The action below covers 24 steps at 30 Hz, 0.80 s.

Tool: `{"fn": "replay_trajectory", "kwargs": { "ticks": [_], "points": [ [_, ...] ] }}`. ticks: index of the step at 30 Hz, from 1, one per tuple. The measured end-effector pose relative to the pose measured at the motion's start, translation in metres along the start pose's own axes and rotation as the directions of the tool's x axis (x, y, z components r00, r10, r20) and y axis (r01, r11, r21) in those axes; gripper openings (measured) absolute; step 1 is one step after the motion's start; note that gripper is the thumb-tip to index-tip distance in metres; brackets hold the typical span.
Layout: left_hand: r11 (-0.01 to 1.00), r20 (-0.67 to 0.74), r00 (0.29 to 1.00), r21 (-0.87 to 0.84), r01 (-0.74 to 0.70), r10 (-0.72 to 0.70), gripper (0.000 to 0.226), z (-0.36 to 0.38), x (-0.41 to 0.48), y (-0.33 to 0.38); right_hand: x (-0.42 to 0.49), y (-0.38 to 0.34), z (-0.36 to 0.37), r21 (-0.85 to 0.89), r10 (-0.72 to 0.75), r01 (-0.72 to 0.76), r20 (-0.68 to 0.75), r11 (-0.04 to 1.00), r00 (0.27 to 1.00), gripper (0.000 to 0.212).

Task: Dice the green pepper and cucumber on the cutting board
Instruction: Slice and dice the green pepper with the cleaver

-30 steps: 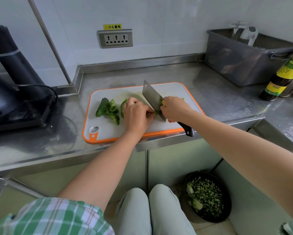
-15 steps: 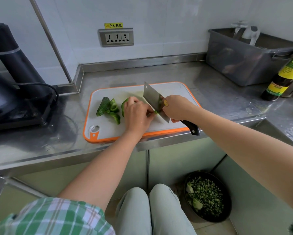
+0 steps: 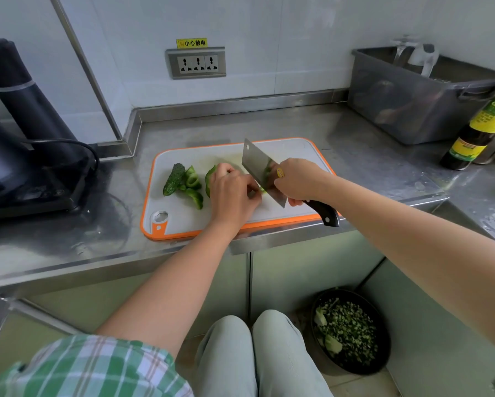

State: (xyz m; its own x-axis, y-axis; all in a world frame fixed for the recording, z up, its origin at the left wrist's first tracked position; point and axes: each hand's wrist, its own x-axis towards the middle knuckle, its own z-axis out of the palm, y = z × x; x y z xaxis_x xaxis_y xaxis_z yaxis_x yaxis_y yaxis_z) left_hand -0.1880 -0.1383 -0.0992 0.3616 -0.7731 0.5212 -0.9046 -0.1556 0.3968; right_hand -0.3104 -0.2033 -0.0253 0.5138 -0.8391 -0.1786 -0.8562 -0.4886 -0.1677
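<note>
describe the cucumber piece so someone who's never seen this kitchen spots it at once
Find the orange-rimmed white cutting board on the steel counter. Near its left end sits a small green pile, and the cucumber piece is the leftmost item in it. It is dark, bumpy and stubby, unlike the brighter, smooth, curled green pepper strips right beside it.

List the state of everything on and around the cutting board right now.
cleaver: gripped by right hand, edge on the pepper piece
pepper piece: held down by left hand
cucumber piece: lying undiced, untouched
pepper strips: loose beside the cucumber piece
bottle: upright
floor bowl: holds chopped greens
</note>
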Motion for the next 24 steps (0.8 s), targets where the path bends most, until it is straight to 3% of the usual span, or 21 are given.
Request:
{"fn": "replay_trajectory", "kwargs": {
  "ticks": [4,12,16,21,24],
  "points": [
    [1.0,-0.011,1.0,0.011,-0.019,0.02,0.006,-0.002,0.0,0.001,0.0,-0.004,0.005,0.015,0.003,-0.003,-0.01,1.0,1.0,0.015],
    [0.999,-0.019,0.999,0.013,-0.044,0.044,0.003,-0.001,-0.001,-0.002,0.004,-0.007,0.017,0.142,0.054,-0.041,-0.087,0.989,0.995,0.008],
    [1.0,-0.03,0.999,0.012,-0.025,0.025,0.006,0.0,-0.001,-0.003,0.002,0.0,0.004,0.16,0.078,-0.068,-0.055,0.985,0.995,0.007],
    [0.998,-0.055,0.998,0.049,-0.032,0.035,0.008,0.001,-0.001,-0.003,-0.004,-0.005,0.0,0.075,0.044,-0.046,0.029,0.996,0.999,0.033],
    [0.997,-0.065,0.997,0.057,-0.044,0.048,0.007,-0.001,0.0,-0.002,-0.004,-0.008,0.006,0.072,0.03,-0.032,0.026,0.997,0.999,0.032]
  ]
}}
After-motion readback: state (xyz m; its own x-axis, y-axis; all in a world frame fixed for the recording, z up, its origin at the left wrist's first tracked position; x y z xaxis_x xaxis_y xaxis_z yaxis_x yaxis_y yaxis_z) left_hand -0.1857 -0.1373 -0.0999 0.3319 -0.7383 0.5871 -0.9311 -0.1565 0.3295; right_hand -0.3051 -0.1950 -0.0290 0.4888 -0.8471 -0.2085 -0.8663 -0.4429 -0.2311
